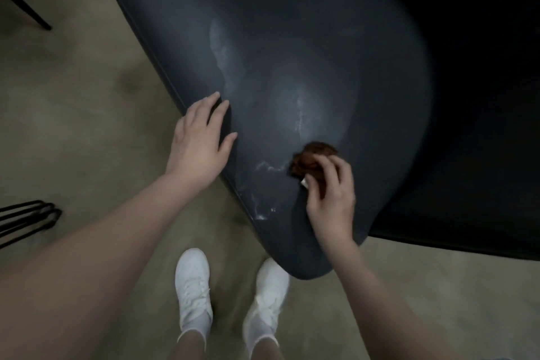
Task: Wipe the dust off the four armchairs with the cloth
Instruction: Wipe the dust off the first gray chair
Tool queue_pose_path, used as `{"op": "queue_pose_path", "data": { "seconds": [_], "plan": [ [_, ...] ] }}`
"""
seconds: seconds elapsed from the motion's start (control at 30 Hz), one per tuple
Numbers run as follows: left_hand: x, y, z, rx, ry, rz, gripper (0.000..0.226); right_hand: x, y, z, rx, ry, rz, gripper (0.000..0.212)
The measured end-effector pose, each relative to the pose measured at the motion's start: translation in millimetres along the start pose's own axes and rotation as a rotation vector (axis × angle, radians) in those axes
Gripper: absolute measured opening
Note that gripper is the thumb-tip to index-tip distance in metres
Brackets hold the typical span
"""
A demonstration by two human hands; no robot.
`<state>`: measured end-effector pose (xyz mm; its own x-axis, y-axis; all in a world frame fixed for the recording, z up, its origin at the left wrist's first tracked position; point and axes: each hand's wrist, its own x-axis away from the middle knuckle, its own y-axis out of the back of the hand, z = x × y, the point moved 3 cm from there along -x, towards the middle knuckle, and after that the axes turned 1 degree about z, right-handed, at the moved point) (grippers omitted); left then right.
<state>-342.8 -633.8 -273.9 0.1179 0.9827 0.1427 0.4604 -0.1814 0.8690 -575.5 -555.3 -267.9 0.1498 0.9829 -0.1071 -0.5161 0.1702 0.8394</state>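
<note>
Under the right hand (pixel 330 199), a bunched brown cloth (pixel 314 159) is pinched in curled fingers and pressed against the dark armchair (pixel 292 52). Left of it, the left hand (pixel 201 137) lies flat with straight fingers on the armchair's edge. Pale dusty streaks (pixel 301 109) lie between and beyond both hands. Below them stand white shoes (pixel 193 286) on carpet (pixel 73 111).

This is looking like a carpeted sitting area, home or office being impossible to tell: a padded dark armchair (pixel 292 52) is standing on beige carpet (pixel 73 126), thin black metal furniture legs (pixel 27 218) are showing at the left edge, and a person in white sneakers (pixel 193 289) is standing on it.
</note>
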Motion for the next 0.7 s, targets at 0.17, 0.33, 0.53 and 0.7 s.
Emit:
{"op": "queue_pose_path", "data": {
  "seconds": [0.17,0.33,0.53,0.7],
  "plan": [
    [12.0,-3.5,10.1,-0.005,0.088,0.012,0.062,-57.4,4.3,-2.6,-0.011,0.074,0.036,0.036],
    [17.5,-9.9,16.1,0.040,0.153,-0.027,0.064,-102.7,-31.6,33.7,0.005,0.305,0.180,0.037],
    [21.0,-16.0,14.0,0.115,0.236,-0.095,0.067,-75.2,-16.4,22.7,0.019,0.748,0.544,0.035],
    [26.5,-21.3,10.5,0.155,0.368,-0.138,0.066,-168.3,-24.2,23.3,-0.010,0.475,0.329,0.036]
  ]
}}
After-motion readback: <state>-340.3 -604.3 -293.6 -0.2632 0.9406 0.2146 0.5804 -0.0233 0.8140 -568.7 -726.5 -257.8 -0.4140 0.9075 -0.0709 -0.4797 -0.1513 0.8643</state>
